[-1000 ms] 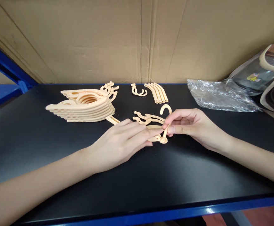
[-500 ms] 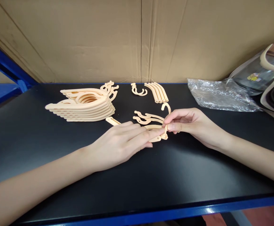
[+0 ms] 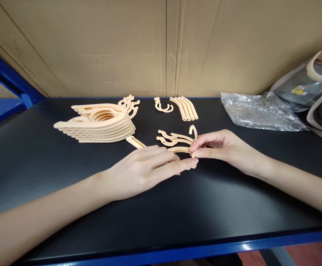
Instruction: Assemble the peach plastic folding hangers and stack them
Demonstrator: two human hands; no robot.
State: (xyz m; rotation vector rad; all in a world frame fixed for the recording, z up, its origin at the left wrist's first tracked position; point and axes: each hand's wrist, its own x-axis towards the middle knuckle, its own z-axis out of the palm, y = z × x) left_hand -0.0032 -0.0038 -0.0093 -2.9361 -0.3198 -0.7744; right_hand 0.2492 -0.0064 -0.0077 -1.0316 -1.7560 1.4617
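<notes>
Work appears partial: from bench centre, a nested stack stands at ten o'clock, loose hooks and curved strips lie unjoined at twelve, my right grip pinches one upright hook at one, and my left grip, closure indeterminable, covers a slotted piece.

So the held hook is a solid pale peachy cream, and the hanger stack, the loose hooks and the curved strips are basically that same shade. Tabletop's plain black with a soft grey sheen, front rail's bright blue, frame post too. Cardboard's tan with darker crease lines. Plastic wrap's clear with silvery glints, the see-through bag has a cream handle plus a mostly yellow sticker, and the floor's reddish.
</notes>
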